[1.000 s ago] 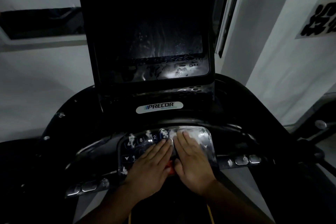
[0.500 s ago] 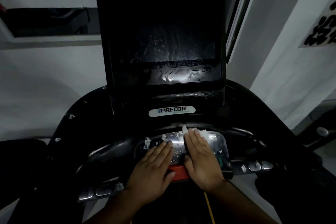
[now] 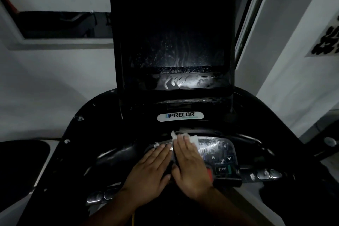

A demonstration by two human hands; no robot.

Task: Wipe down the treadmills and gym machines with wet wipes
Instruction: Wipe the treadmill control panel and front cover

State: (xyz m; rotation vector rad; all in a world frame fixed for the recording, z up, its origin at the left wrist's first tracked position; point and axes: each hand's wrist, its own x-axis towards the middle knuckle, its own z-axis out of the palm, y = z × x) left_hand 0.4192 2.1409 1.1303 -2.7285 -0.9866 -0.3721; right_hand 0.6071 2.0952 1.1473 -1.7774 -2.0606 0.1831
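Note:
A black Precor treadmill console (image 3: 113, 134) fills the view, with a dark, streaky screen (image 3: 176, 55) above and a glossy button panel (image 3: 220, 150) below. My right hand (image 3: 190, 167) lies flat with straight fingers on the panel and presses a white wet wipe (image 3: 190, 138), which sticks out past the fingertips. Beside it, my left hand (image 3: 152, 172) rests flat on the panel's left part, fingers straight. Both hands touch along their inner edges. The START key (image 3: 222, 169) shows to the right of my right hand.
White walls stand behind and to the right of the machine. A metal window or door frame (image 3: 251, 24) runs up at the right of the screen. Silver grip sensors (image 3: 266, 174) sit on the handlebar. A yellow cord (image 3: 133, 216) hangs between my forearms.
Both hands with the wipe have slid left across the button panel, uncovering the arrow keys and the START key. The camera view has shifted left too.

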